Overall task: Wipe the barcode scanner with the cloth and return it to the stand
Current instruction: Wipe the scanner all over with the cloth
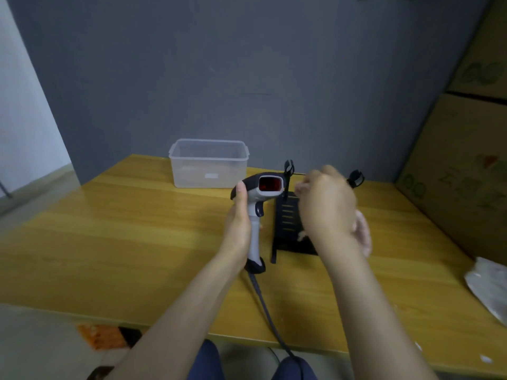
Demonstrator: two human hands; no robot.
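My left hand (238,226) grips the white handle of the barcode scanner (260,193), holding it upright above the table with its red window facing right. Its dark cable (263,300) trails down off the front edge. My right hand (326,207) is closed on a pale pink cloth (363,231), just right of the scanner head; only a part of the cloth shows past the hand. The black stand (288,223) sits on the table behind both hands, with its two clips pointing up; my right hand hides much of it.
A clear plastic tub (208,163) stands at the back of the wooden table (123,229). Cardboard boxes (466,165) are stacked along the right. A white crumpled bag (488,286) lies at the right edge. A grey wall rises behind.
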